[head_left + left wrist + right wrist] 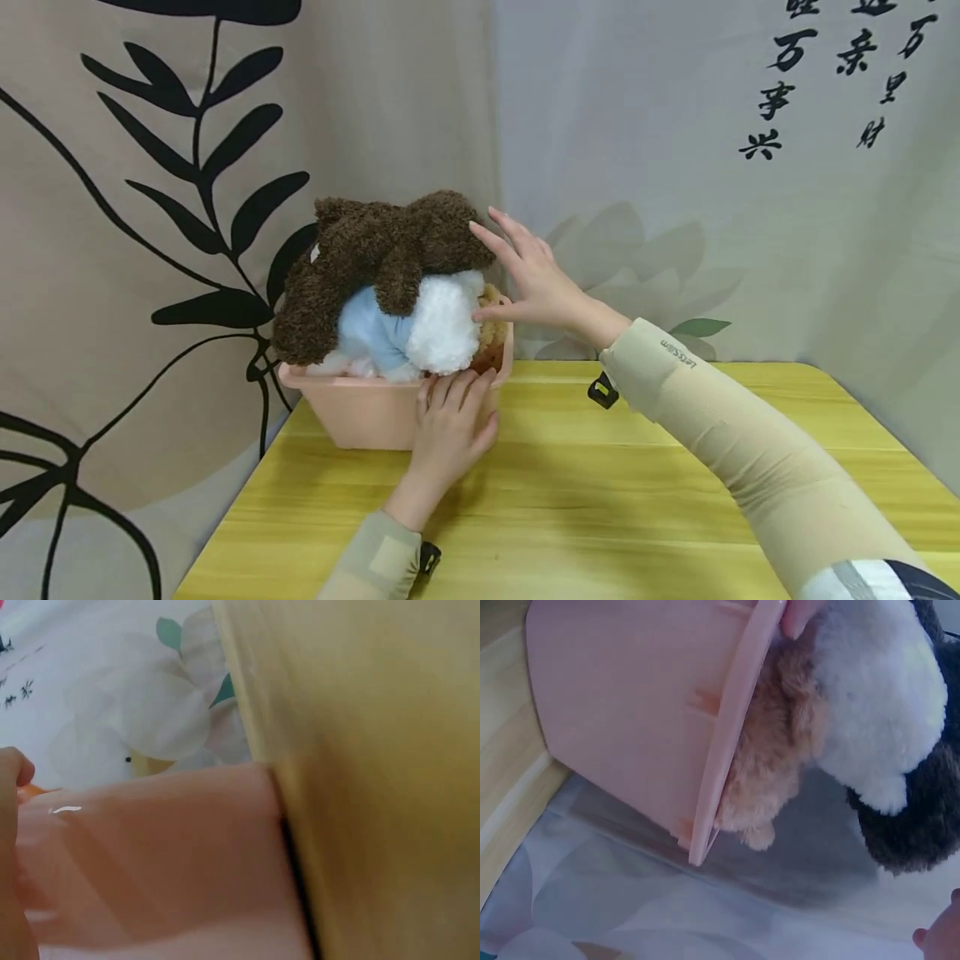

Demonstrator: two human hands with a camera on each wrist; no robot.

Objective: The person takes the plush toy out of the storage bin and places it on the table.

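Note:
A pink plastic bin point(360, 412) is piled with plush toys. On top lies a dark brown plush toy point(442, 229), draped over a white plush toy in light blue clothing point(446, 325). A tan plush toy point(769, 750) shows at the bin's right end, partly covered by the white one. My left hand point(453, 417) rests against the bin's front, fingertips at the rim and thumb spread to the right. My right hand point(536, 283) is raised beside the pile, fingers spread near the brown toy's right end; whether it touches the toys is unclear.
The bin stands at the back left of a yellow wood-grain table point(600, 500). Behind it hangs a pale cloth backdrop point(645, 167) with dark leaf prints and writing.

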